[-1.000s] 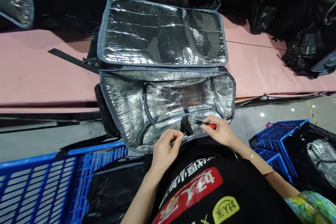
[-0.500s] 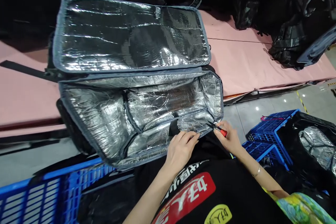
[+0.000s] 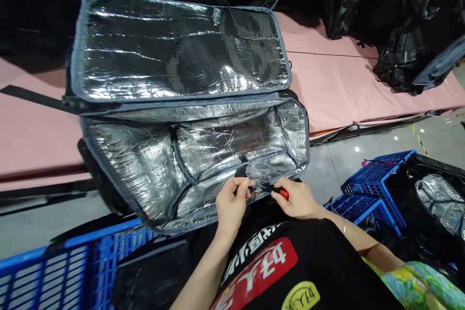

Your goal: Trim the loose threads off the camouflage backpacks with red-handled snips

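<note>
An open bag (image 3: 127, 169) lined with silver foil lies with its lid (image 3: 181, 53) folded back. Over its near rim, my left hand (image 3: 233, 199) pinches something too small to make out, beside a short black strap (image 3: 241, 170) on the inner wall. My right hand (image 3: 296, 197) is closed around small snips (image 3: 284, 194) with red on the handle. The dark blades point left toward the fingertips of my left hand, a small gap away.
The bag rests on a pink-covered table (image 3: 337, 82). Dark bags (image 3: 399, 53) are piled at its back right. Blue crates stand low at the left (image 3: 65, 266) and right (image 3: 385, 179), the right one beside another foil-lined bag (image 3: 441, 198).
My left hand has gone from lying flat on the rim to a pinch, slightly further left. My right hand has moved left with the snips, bringing the blades close to my left fingers.
</note>
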{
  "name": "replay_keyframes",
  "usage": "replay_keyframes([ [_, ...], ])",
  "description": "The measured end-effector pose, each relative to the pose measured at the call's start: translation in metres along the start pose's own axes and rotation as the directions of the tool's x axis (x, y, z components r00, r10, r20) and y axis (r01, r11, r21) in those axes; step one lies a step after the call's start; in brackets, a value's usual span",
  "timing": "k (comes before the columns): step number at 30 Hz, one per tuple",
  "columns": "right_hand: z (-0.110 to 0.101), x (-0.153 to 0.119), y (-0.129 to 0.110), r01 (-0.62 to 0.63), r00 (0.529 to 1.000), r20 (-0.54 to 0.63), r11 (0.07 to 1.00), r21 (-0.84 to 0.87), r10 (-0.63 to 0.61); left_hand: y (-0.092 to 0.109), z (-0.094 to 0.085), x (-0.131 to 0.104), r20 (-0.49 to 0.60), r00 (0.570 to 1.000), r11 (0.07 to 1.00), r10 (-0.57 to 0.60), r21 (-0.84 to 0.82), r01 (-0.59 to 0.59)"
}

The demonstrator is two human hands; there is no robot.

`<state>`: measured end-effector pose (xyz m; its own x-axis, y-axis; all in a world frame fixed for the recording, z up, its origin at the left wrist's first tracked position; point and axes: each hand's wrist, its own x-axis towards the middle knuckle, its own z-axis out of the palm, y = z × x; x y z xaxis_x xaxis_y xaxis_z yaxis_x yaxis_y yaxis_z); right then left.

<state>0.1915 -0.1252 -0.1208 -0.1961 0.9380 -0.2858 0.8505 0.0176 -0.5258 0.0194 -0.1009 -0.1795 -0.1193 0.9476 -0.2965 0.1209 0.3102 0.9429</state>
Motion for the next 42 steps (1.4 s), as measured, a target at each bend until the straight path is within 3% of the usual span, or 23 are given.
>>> replay_keyframes([
  [7, 0.004, 0.011, -0.013, -0.009, 0.998, 0.064, 0.997, -0.073, 0.014, 0.0, 0.003, -0.004, -0.019, 1.0, 0.999, -0.01, -0.052, 0.009],
  [11, 0.004, 0.012, -0.005, -0.034, 0.999, 0.039, 0.998, 0.052, 0.032, 0.009, -0.005, -0.007, 0.007, 1.0, 0.995, 0.007, -0.096, -0.006],
  [13, 0.001, 0.011, 0.0, -0.054, 0.998, -0.022, 0.985, 0.167, 0.059, 0.018, -0.014, -0.009, 0.146, 0.989, 0.992, 0.038, -0.127, -0.02],
  [15, -0.004, 0.01, 0.005, -0.073, 0.991, -0.09, 0.961, 0.267, 0.1, 0.026, -0.023, -0.008, 0.343, 0.934, 0.991, 0.102, -0.121, -0.064],
  [18, -0.013, 0.012, 0.008, -0.051, 0.989, -0.113, 0.926, 0.374, 0.1, 0.03, -0.03, 0.001, 0.454, 0.867, 0.947, 0.207, 0.13, -0.294],
  [21, -0.016, 0.018, 0.004, 0.002, 0.995, -0.096, 0.931, 0.366, 0.036, 0.02, -0.028, 0.014, 0.477, 0.851, 0.744, 0.219, 0.482, -0.462],
  [23, -0.014, 0.025, 0.001, 0.014, 0.997, -0.082, 0.959, 0.282, 0.01, 0.012, -0.025, 0.021, 0.549, 0.821, 0.671, 0.158, 0.55, -0.497],
  [25, -0.011, 0.032, -0.001, -0.007, 0.999, -0.044, 0.984, 0.178, 0.015, 0.006, -0.023, 0.025, 0.598, 0.793, 0.665, 0.112, 0.548, -0.507],
  [29, -0.006, 0.043, 0.003, -0.049, 0.994, 0.096, 0.999, -0.018, 0.05, 0.002, -0.02, 0.02, 0.516, 0.839, 0.702, 0.174, 0.532, -0.473],
  [33, -0.002, 0.044, 0.011, 0.017, 0.988, 0.153, 0.993, -0.121, 0.002, -0.006, -0.014, 0.006, 0.362, 0.86, 0.708, 0.36, 0.494, -0.505],
  [35, 0.005, 0.039, 0.015, 0.045, 0.994, 0.108, 0.989, -0.138, -0.03, -0.013, -0.01, 0.0, 0.273, 0.825, 0.673, 0.494, 0.481, -0.562],
  [38, 0.022, 0.031, 0.024, 0.088, 0.996, -0.012, 0.983, -0.16, -0.092, -0.021, -0.005, -0.006, 0.174, 0.737, 0.594, 0.653, 0.485, -0.641],
  [42, 0.041, 0.024, 0.036, 0.171, 0.975, -0.121, 0.977, -0.129, -0.186, -0.028, -0.002, -0.007, 0.146, 0.682, 0.551, 0.717, 0.48, -0.682],
])
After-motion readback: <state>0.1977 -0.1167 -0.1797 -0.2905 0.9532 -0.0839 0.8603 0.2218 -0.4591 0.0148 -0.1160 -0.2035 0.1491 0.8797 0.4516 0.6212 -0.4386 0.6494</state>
